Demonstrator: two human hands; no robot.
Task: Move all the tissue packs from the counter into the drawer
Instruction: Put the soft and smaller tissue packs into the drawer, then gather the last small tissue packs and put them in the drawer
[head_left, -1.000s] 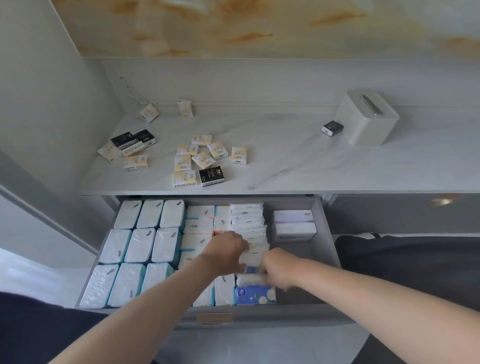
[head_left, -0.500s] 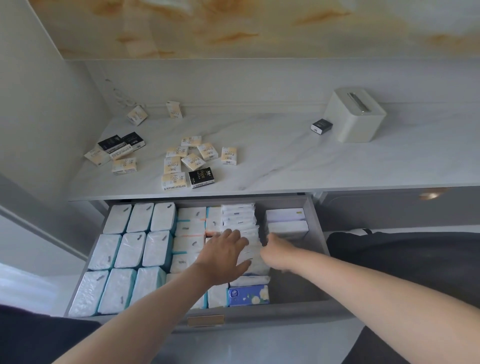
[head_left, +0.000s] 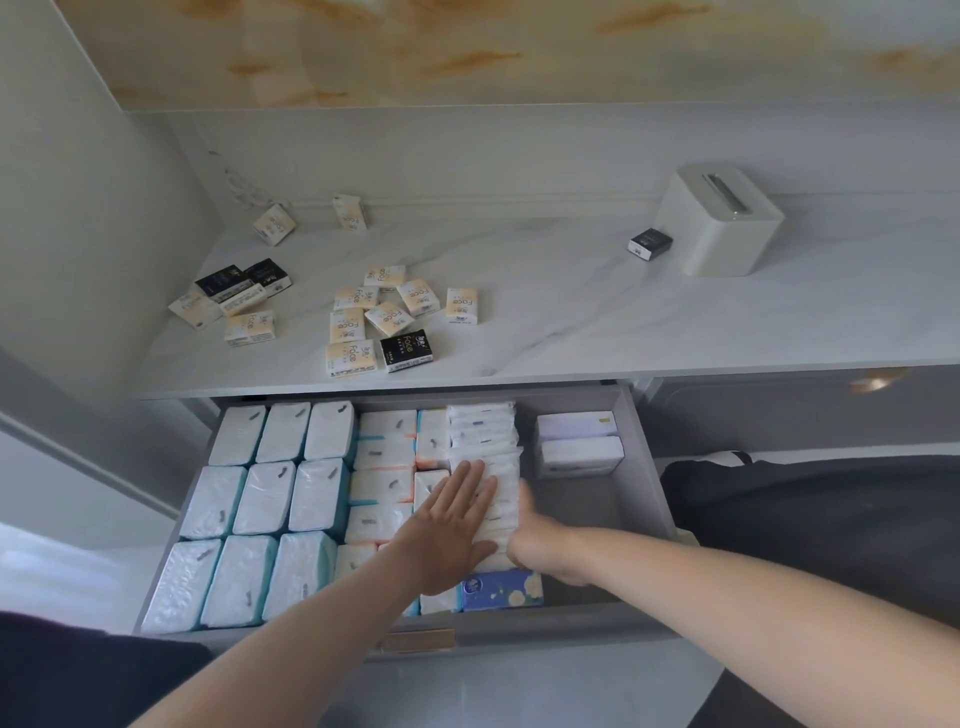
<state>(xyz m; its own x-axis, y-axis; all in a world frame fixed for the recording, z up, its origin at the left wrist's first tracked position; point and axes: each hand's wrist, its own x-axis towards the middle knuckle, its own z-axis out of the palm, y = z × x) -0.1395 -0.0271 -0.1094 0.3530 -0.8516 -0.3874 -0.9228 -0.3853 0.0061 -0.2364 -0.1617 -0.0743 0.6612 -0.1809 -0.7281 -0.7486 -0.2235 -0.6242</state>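
Now my left hand (head_left: 457, 525) lies flat on the white row (head_left: 483, 431) in the drawer (head_left: 640, 457); my right hand (head_left: 537, 540) flanks it, grip too blurred to tell. Released, that row could spring loose, crowding out tissue packs (head_left: 387, 318) waiting on the far counter (head_left: 571, 312).

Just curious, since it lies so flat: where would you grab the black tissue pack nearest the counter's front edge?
Probably from above, pinching the black tissue pack across its near and far edges. It lies flat, label up, and a cream pack crowds its left side.
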